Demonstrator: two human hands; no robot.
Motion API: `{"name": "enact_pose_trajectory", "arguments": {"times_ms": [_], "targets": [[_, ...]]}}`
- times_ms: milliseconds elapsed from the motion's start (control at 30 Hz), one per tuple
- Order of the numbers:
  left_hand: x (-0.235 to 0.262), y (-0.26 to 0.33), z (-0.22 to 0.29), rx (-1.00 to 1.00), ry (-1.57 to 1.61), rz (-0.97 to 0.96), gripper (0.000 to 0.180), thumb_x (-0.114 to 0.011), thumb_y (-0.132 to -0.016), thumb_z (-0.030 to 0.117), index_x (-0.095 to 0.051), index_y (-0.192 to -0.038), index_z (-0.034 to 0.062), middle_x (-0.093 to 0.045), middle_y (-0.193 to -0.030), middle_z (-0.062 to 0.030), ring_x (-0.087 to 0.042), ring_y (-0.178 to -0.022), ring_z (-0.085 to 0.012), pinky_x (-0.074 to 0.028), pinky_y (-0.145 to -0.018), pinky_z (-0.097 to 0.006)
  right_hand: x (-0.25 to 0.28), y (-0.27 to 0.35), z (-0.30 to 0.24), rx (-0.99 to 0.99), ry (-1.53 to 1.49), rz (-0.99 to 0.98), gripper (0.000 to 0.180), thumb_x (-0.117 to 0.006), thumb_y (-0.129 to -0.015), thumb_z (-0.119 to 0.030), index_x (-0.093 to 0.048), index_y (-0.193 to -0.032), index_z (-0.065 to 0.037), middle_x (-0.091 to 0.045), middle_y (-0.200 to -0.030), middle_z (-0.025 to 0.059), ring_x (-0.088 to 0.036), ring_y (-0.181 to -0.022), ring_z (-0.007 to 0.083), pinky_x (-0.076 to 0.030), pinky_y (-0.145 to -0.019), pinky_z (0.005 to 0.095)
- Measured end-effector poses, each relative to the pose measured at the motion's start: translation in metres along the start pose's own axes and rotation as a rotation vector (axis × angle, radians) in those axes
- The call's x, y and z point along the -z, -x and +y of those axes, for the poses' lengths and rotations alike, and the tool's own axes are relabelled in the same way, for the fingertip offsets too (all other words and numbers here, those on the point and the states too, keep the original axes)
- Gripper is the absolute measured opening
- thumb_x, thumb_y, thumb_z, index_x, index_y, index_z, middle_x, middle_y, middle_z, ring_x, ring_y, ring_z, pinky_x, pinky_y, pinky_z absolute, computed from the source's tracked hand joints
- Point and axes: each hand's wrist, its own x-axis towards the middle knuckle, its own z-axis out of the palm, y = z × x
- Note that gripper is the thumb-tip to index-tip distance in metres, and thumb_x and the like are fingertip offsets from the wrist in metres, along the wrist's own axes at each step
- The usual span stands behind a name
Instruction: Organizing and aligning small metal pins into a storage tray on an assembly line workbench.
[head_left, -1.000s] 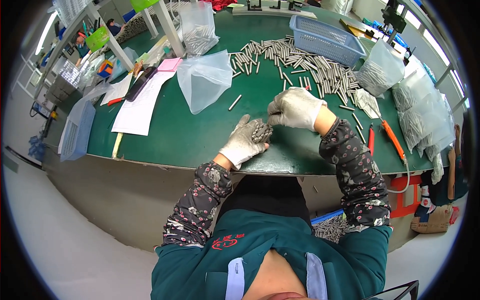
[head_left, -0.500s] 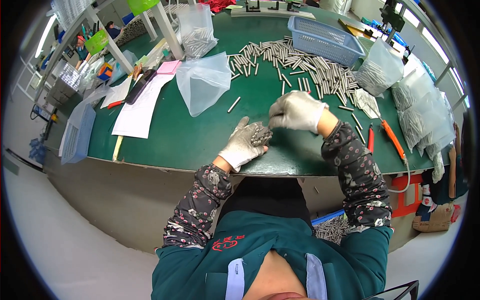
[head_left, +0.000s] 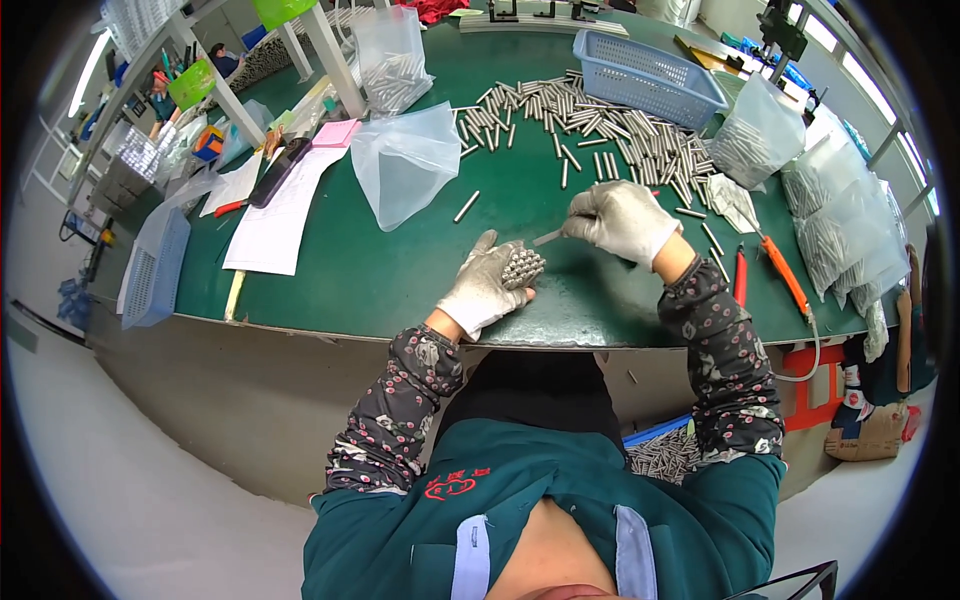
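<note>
My gloved left hand [head_left: 487, 286] is closed round a bundle of metal pins [head_left: 523, 267], whose round ends face right. To the right of it my gloved right hand [head_left: 622, 222] pinches a single metal pin [head_left: 547, 238] at one end, its other end pointing left near the top of the bundle. Beyond the right hand spreads a loose heap of metal pins [head_left: 655, 150] on the green table [head_left: 380, 290]. One lone pin [head_left: 466, 206] lies above the left hand, next to an empty clear plastic bag [head_left: 405, 170].
A blue basket [head_left: 650, 80] stands behind the heap. Filled plastic bags [head_left: 757, 135] line the right side. An orange-handled tool [head_left: 785, 278] with a hose and red-handled pliers [head_left: 741, 275] lie at right. Papers [head_left: 270, 230] and a blue bin [head_left: 157, 270] are at left.
My right hand has moved right, away from the bundle, and a pin now shows in its fingers. The left hand has turned slightly, so the bundle's ends show more plainly.
</note>
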Motion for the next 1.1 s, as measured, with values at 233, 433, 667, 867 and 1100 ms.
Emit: {"name": "enact_pose_trajectory", "arguments": {"times_ms": [233, 433, 667, 867, 1100], "targets": [[-0.001, -0.001, -0.002, -0.019, -0.051, -0.014, 0.063, -0.075, -0.068, 0.026, -0.051, -0.123, 0.0055, -0.052, -0.127, -0.0099, -0.027, -0.131, -0.0386, -0.028, -0.107, -0.039, -0.028, 0.026, -0.024, -0.048, -0.048, 0.201, 0.019, -0.063, -0.078, -0.029, -0.067, -0.077, -0.010, -0.062, -0.067, 0.0105, -0.060, -0.063, 0.0298, -0.047, -0.058, 0.0397], [0.000, -0.001, 0.001, -0.016, -0.070, -0.021, 0.064, -0.075, -0.067, 0.023, -0.050, -0.123, 0.0049, -0.052, -0.127, -0.0107, -0.027, -0.131, -0.0388, -0.029, -0.107, -0.040, -0.048, 0.042, -0.034, -0.134, -0.019, 0.286, 0.018, -0.063, -0.078, -0.028, -0.064, -0.076, -0.010, -0.060, -0.066, 0.0100, -0.060, -0.066, 0.0290, -0.046, -0.059, 0.0395], [-0.002, -0.004, -0.007, -0.013, -0.025, -0.032, 0.065, -0.075, -0.067, 0.023, -0.050, -0.124, 0.0048, -0.051, -0.127, -0.0125, -0.025, -0.132, -0.0377, -0.030, -0.107, -0.039, -0.047, 0.040, -0.037, -0.108, -0.016, 0.296, 0.019, -0.063, -0.078, -0.028, -0.064, -0.075, -0.009, -0.060, -0.065, 0.0090, -0.060, -0.066, 0.0283, -0.046, -0.060, 0.0390], [-0.002, -0.003, -0.012, -0.007, 0.125, -0.060, 0.064, -0.075, -0.067, 0.022, -0.050, -0.124, 0.0053, -0.046, -0.132, -0.0142, -0.023, -0.134, -0.0359, -0.029, -0.107, -0.039, -0.055, 0.031, -0.041, -0.081, 0.008, 0.357, 0.020, -0.063, -0.078, -0.029, -0.064, -0.076, -0.009, -0.060, -0.066, 0.0087, -0.060, -0.066, 0.0276, -0.046, -0.060, 0.0385], [0.000, -0.003, -0.008, -0.008, 0.028, -0.090, 0.058, -0.074, -0.070, 0.019, -0.052, -0.122, 0.0070, -0.046, -0.133, -0.0113, -0.019, -0.135, -0.0380, -0.026, -0.109, -0.039, -0.049, 0.040, -0.035, -0.128, -0.033, 0.320, 0.019, -0.062, -0.078, -0.028, -0.065, -0.076, -0.010, -0.060, -0.066, 0.0090, -0.060, -0.065, 0.0284, -0.046, -0.059, 0.0395]]}}
